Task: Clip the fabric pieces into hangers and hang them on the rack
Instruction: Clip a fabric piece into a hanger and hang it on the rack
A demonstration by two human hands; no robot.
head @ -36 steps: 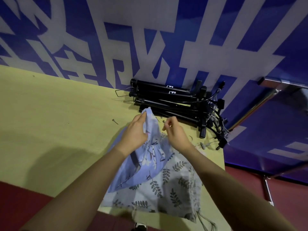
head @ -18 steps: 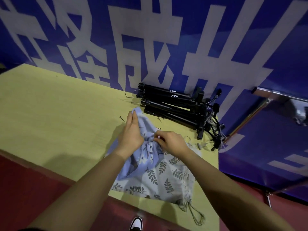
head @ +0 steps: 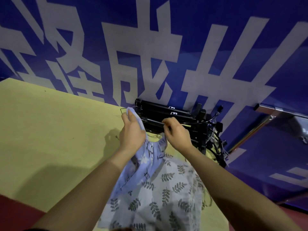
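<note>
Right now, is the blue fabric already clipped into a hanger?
No, both hands hold the blue fabric up, clear of the hangers.

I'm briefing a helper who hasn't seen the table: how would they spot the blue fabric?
On the yellow table, before the black hanger pile, two cloths overlap. The blue fabric is the upper one, held by the left hand; the grey fabric underneath has leaf sprigs.

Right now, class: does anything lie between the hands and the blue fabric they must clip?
Nothing visible does. The left hand already grips the blue fabric, the right hand pinches its gathered edge, and the black hangers lie just beyond.
</note>
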